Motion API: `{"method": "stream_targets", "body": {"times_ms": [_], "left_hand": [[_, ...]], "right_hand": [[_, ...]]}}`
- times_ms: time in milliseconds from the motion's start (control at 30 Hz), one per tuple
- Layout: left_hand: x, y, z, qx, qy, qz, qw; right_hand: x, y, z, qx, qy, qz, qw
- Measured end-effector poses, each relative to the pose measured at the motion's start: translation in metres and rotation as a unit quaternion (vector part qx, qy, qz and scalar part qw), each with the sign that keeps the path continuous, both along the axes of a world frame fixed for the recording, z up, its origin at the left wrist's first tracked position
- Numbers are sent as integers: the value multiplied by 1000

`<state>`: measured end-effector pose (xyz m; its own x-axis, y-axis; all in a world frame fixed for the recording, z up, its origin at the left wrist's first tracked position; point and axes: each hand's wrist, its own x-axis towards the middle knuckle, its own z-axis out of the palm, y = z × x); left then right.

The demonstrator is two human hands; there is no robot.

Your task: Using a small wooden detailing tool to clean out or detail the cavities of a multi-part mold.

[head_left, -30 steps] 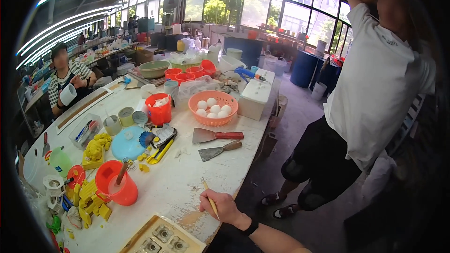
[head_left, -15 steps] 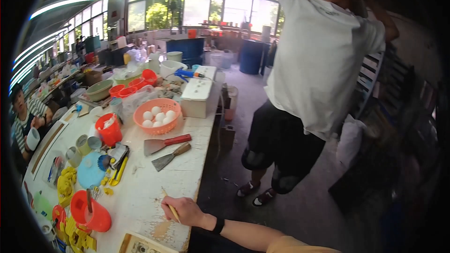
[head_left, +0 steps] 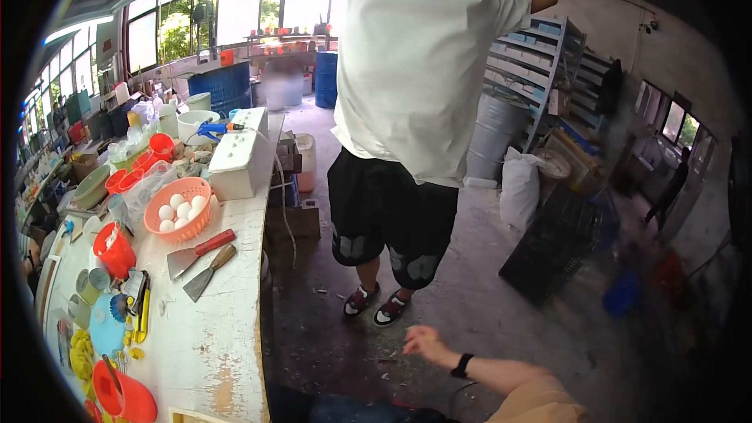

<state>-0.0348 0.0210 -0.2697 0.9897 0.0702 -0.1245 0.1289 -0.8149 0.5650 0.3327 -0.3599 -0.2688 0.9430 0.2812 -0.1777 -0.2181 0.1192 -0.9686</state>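
Observation:
My right hand (head_left: 427, 345), with a black band on its wrist, is raised over the floor to the right of the worktable. Its fingers are curled, and a small yellowish bit of a thin stick (head_left: 430, 338) shows between them; most of the stick is hidden. My left hand is out of view. On the worktable (head_left: 210, 321) lie a red-handled scraper (head_left: 205, 250) and a wooden-handled scraper (head_left: 210, 272). Behind them a pink-orange basket (head_left: 197, 229) holds several white balls (head_left: 183, 210). A red bucket (head_left: 125, 392) with a stick in it stands at the near left.
A person in a white shirt (head_left: 419, 70) and black shorts stands close ahead, arms raised. A white box (head_left: 239, 157) with a blue glue gun (head_left: 211, 130) sits at the table's far end. A white sack (head_left: 521, 188), a black panel (head_left: 556, 247) and a shelf rack (head_left: 533, 70) are at right.
The view has swung to the right. My right hand has left the tabletop and is now over the floor beside it. The standing person keeps both arms raised.

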Motion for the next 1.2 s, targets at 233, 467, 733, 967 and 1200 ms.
{"method": "stream_targets", "body": {"times_ms": [233, 467, 733, 967, 1200], "left_hand": [[-4, 3, -21, 92, -36, -90, 991], [3, -5, -36, -46, 4, 2, 999], [28, -18, 78, -122, 34, 117, 985], [73, -40, 95, -241, -86, 212, 943], [96, 9, -14, -531, 209, 369, 734]], "right_hand": [[138, -347, 144, -111, -154, -548, 815], [153, -333, 157, -205, -105, -432, 872], [79, -56, -39, -242, 232, 176, 926], [-30, 118, 5, -335, -222, 326, 855], [-99, 178, 36, -336, -163, 240, 896]]}}
